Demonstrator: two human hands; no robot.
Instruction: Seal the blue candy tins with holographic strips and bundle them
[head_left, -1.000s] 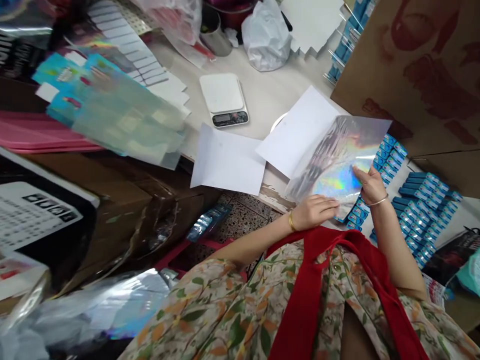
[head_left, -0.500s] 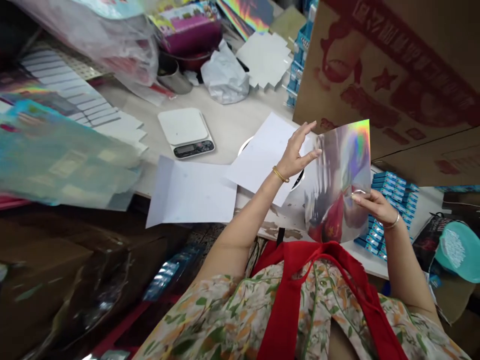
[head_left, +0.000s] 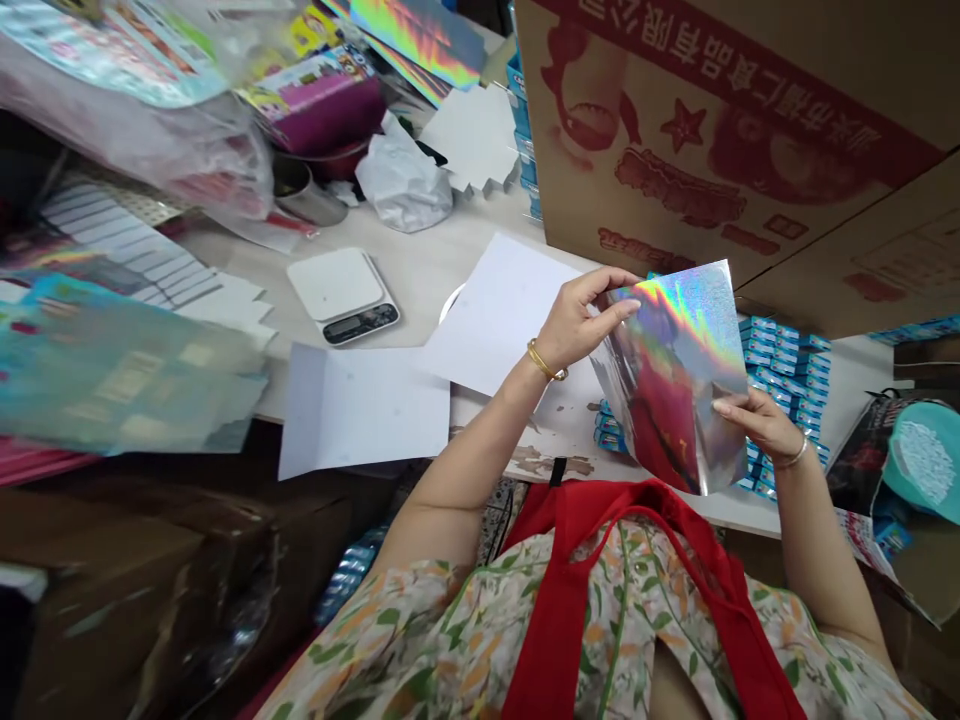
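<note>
A shiny holographic silver sheet [head_left: 675,350] is held up in front of me, tilted, with rainbow glare near its top. My left hand [head_left: 581,325] grips its upper left edge between thumb and fingers. At the right edge, my right hand [head_left: 765,422] pinches the sheet, thumb on the near face and fingers behind. To the left lies a white sheet [head_left: 495,310] on the table, partly covering a round white-rimmed thing. Another white sheet [head_left: 390,405], with a folded left flap, overhangs the front edge.
A white kitchen scale [head_left: 341,290] stands left of the sheets. Several small blue boxes [head_left: 787,370] are stacked at right, under a large cardboard carton [head_left: 697,140]. A crumpled white bag [head_left: 405,180] and a metal cup [head_left: 311,195] sit farther back. A turquoise bowl [head_left: 930,460] is far right.
My left hand has closed on the silver sheet's upper left edge, where its fingers were spread before. The sheet has tilted, and my view has shifted to the right.
</note>
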